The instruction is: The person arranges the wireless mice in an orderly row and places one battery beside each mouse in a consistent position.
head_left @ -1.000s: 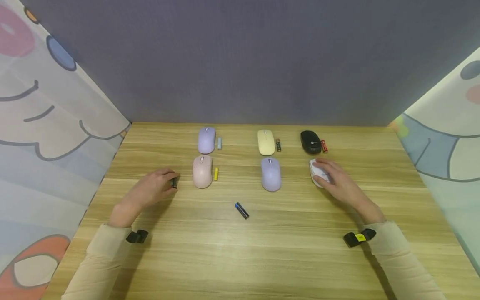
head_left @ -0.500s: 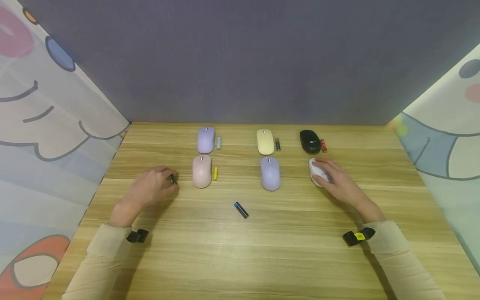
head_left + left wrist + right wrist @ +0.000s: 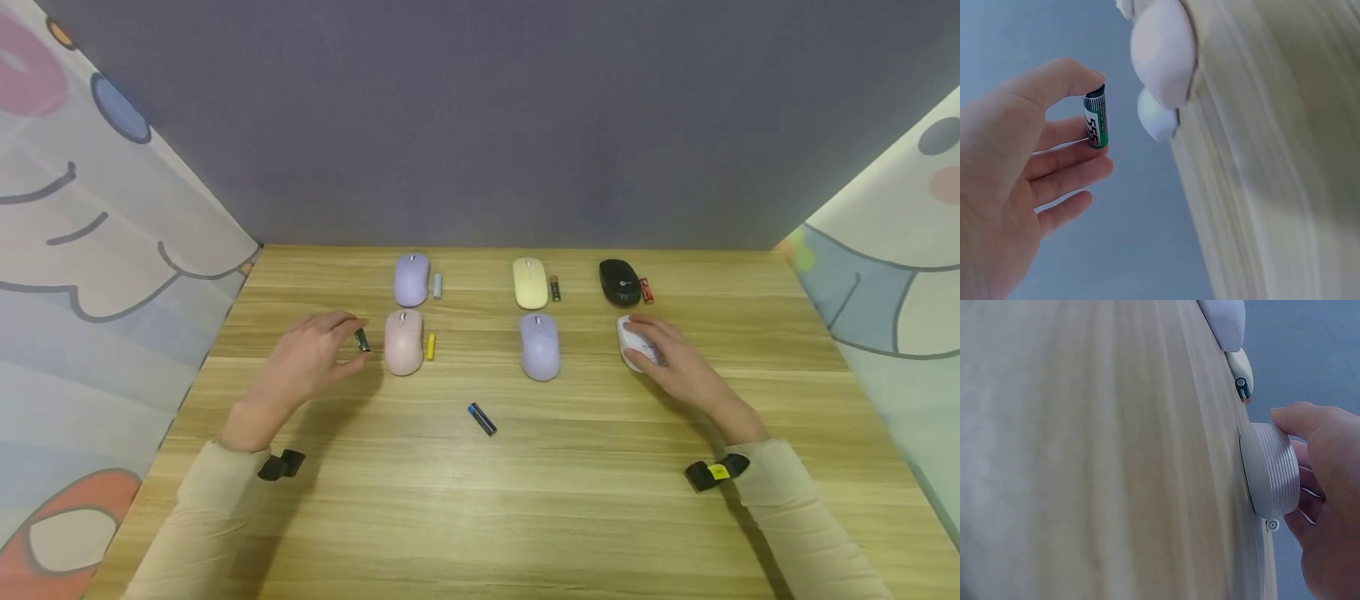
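In the head view my left hand [image 3: 311, 354] is left of the pink mouse [image 3: 404, 342], above the table. Between its thumb and fingertips it pinches a green and black battery [image 3: 1095, 117], marked 555 in the left wrist view. My right hand [image 3: 678, 367] grips a white mouse [image 3: 636, 343] that stands on the table at the right. Its thumb and fingers lie along the two sides of the mouse, whose ribbed flank shows in the right wrist view.
A yellow battery [image 3: 431, 347] lies beside the pink mouse. Behind are a purple mouse [image 3: 412, 281] with a pale blue battery [image 3: 437, 287], a yellow mouse [image 3: 530, 283], and a black mouse [image 3: 619, 282] beside a red battery [image 3: 647, 291]. Another purple mouse [image 3: 540, 347] and a black-blue battery [image 3: 482, 419] are mid-table.
My left hand has moved up and right with the green battery, closer to the pink mouse, and the battery has turned between its fingers. The right hand stays on the white mouse.
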Demonstrator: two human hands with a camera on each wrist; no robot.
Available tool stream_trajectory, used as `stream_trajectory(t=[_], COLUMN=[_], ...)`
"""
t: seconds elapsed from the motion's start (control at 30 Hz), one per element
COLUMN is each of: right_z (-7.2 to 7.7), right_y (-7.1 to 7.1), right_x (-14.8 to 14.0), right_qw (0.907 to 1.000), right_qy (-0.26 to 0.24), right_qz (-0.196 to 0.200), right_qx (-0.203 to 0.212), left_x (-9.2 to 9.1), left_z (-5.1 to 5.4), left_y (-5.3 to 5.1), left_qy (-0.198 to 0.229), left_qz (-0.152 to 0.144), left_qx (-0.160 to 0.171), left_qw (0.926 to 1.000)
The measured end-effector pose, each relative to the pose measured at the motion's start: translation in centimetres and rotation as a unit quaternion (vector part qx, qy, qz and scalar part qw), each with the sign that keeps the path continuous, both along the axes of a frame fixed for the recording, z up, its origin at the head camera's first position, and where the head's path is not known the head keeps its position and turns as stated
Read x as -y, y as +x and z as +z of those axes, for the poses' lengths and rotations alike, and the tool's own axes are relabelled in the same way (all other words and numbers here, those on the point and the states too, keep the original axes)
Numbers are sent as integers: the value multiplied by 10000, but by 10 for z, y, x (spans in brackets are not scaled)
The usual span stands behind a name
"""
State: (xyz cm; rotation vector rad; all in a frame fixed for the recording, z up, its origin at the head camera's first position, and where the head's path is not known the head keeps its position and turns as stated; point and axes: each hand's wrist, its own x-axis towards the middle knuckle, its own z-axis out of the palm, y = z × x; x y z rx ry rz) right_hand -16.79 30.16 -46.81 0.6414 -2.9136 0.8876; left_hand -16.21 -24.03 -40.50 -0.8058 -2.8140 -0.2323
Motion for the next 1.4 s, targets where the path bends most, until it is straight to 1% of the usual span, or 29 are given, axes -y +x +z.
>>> stream_trajectory(t=[0.17, 0.3, 0.4, 0.57, 0.7, 0.8, 0.9, 1.0, 1.2, 1.4], right_z=[-1, -1, -1, -1, -1, -2, -3, -4, -5, -7], right_y=[-1, -1, -1, -1, -1, -2, -3, -3, -3, -4], right_x=[0, 0, 0, 0, 1, 0, 0, 0, 0, 0], right_qw=[10000, 10000, 10000, 10000, 9999, 9998, 9999, 10000, 10000, 10000], right_qy=[11, -19, -33, -28, -33, -42, -31, -20, -4, -27], right_qz=[6, 5, -10, -46, -66, -71, -60, -27, -19, -42], right_qx=[-8, 15, 37, 71, 146, 172, 134, 52, -17, -19], left_x=[-14, -27, -40, -66, -87, -100, -112, -123, -148, -175], left_z=[7, 12, 15, 21, 25, 26, 25, 25, 23, 20], left_y=[-3, -8, -12, -20, -24, -26, -29, -31, -38, -44], left_qy=[15, 98, 108, -27, -189, -245, -207, -209, -471, -536], left_qz=[-179, -348, -478, -729, -874, -1000, -1154, -1291, -1512, -1660], left_qx=[-226, -405, -462, -338, -276, -287, -312, -259, 38, 332], left_qw=[9996, 9985, 9977, 9968, 9956, 9943, 9926, 9911, 9874, 9841])
